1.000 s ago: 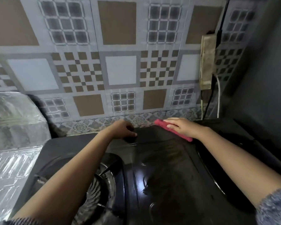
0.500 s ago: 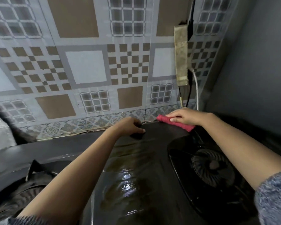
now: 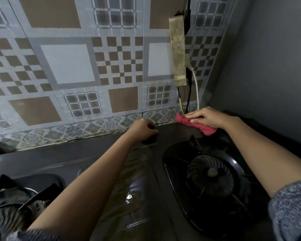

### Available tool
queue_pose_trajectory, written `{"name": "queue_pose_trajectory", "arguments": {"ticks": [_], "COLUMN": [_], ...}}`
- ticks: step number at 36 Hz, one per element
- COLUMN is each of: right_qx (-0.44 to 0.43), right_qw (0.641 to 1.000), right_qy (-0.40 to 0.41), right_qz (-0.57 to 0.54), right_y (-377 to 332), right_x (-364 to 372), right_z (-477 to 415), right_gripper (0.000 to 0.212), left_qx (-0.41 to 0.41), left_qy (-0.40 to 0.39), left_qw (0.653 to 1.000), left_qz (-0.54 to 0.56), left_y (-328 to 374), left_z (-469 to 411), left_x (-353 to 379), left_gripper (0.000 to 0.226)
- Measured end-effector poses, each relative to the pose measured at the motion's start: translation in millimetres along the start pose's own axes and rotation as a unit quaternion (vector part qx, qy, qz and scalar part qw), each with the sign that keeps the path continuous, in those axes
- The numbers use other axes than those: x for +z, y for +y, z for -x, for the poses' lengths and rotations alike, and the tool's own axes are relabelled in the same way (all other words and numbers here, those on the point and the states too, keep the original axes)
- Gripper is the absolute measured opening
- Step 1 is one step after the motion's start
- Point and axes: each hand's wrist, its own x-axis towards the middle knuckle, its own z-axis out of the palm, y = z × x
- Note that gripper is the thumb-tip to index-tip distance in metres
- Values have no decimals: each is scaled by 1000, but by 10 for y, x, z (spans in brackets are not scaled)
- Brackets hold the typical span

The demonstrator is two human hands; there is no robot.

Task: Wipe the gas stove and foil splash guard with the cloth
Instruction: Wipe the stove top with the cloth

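Observation:
The black gas stove fills the lower view, its middle panel wet and shiny. My right hand presses flat on a red cloth at the stove's back edge, behind the right burner and close to the tiled wall. My left hand rests curled on the stove's back middle, over a small dark thing that I cannot make out. The left burner grate shows at the lower left. The foil splash guard is out of view.
A patterned tile wall rises right behind the stove. A grimy power strip hangs on it, with cables dropping to the stove's back edge beside the cloth. A grey wall closes the right side.
My right hand has slid the red cloth to the right along the back edge, toward the corner. The view has swung right, so the foil guard has left the picture. My left hand has stayed put.

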Motion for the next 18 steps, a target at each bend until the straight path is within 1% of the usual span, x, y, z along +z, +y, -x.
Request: {"name": "queue_pose_trajectory", "arguments": {"ticks": [5,8,15,18], "right_qx": [8,8,38,71], "right_qw": [998,996,996,992], "right_qy": [56,84,82,104], "right_qz": [-12,-16,20,33], "right_y": [60,109,148,92], "right_x": [19,44,-59,-54], "right_z": [135,214,325,339], "right_gripper": [38,36,32,30], "left_qx": [-7,-8,-14,-14], "left_qy": [26,28,40,43], "left_qw": [999,999,999,998], "left_qz": [19,26,31,34], "left_y": [18,22,30,40], "left_z": [35,62,96,107], "left_x": [49,54,48,42], "left_gripper": [37,39,40,38]}}
